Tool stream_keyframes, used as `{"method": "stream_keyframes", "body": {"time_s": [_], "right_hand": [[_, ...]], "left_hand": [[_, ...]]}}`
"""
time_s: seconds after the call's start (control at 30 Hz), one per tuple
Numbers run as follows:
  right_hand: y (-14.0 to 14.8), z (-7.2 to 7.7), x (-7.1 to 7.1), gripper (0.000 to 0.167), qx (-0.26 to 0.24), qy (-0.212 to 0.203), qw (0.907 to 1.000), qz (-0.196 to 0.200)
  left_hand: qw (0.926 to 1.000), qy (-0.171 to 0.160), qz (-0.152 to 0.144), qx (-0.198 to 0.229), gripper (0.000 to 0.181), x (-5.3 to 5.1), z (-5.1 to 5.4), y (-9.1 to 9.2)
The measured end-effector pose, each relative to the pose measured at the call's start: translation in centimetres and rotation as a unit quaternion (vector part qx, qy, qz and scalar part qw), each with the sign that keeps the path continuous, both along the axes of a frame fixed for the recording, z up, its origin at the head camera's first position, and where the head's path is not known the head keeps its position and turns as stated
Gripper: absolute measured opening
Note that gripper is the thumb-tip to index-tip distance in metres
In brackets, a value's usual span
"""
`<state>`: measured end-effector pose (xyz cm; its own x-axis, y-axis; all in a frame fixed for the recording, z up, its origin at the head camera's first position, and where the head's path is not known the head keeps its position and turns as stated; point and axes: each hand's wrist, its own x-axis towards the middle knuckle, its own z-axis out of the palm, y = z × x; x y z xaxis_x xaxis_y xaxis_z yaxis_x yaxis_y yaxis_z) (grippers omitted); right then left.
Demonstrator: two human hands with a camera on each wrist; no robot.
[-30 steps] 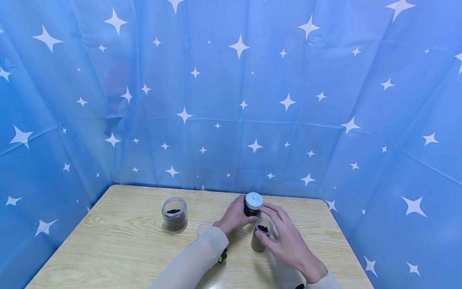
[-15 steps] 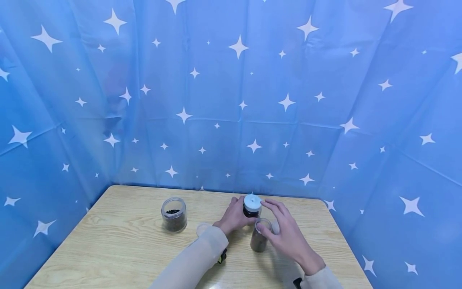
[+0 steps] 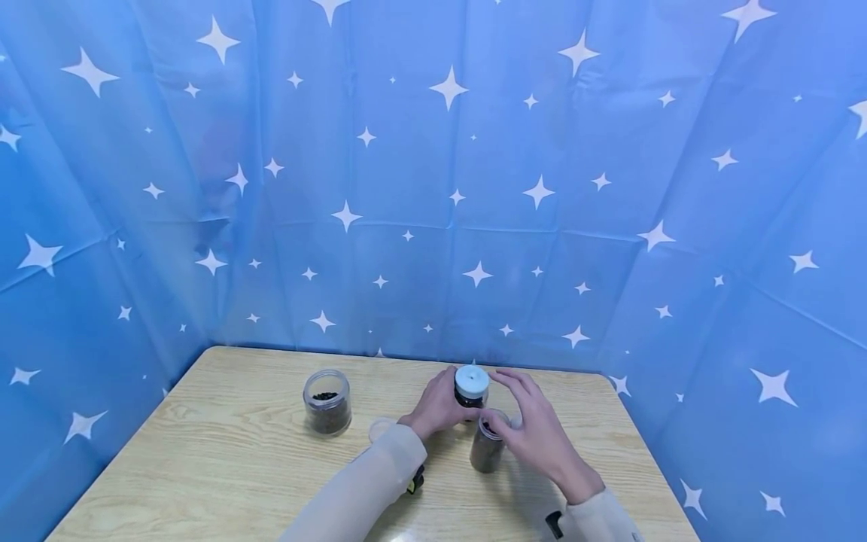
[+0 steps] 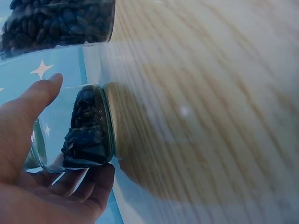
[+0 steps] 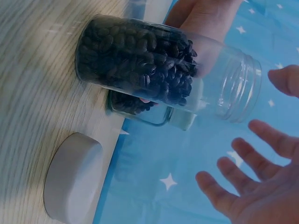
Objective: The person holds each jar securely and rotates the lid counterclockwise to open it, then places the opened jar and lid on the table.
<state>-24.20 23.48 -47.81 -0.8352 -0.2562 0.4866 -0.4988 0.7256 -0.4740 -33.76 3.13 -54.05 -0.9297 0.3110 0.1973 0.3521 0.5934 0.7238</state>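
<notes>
by the curled fingers of the left hand (image 3: pixel 436 404), a clear, pale-blue-lidded jar of black beans (image 4: pixel 88 128) is gripped; those of the right hand (image 3: pixel 543 446) are spread apart at the mouth of a tall, clear, cylindrical bean jar (image 3: pixel 485 455), stood upright on the light wooden table (image 3: pixel 223 459). nearby, a white round lid (image 5: pixel 74 179) is seen; well apart leftward, a wide, clear, open jar (image 3: pixel 328 415).

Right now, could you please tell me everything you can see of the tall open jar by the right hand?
The tall open jar is a clear, glass-like cylinder with a threaded neck and no lid on. Dark beans fill over half of it. It stands upright on the table, nearer the person than the lidded jar. The right hand is near its mouth; whether it touches is unclear.
</notes>
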Motion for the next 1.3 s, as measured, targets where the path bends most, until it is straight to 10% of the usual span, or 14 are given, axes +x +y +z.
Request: {"method": "stream_keyframes", "body": {"time_s": [0.73, 1.3], "right_hand": [[-0.4, -0.1, -0.9, 0.057, 0.001, -0.012, 0.9999, -0.005], [-0.6, 1.4, -1.0, 0.05, 0.02, -0.009, 0.9996, 0.017]], "left_hand": [[0.9999, -0.01, 0.008, 0.004, 0.083, 0.6, -0.5, -1.1], [0.9999, 0.0, 0.016, 0.006, 0.088, 1.3, 1.3, -2.6]]}}
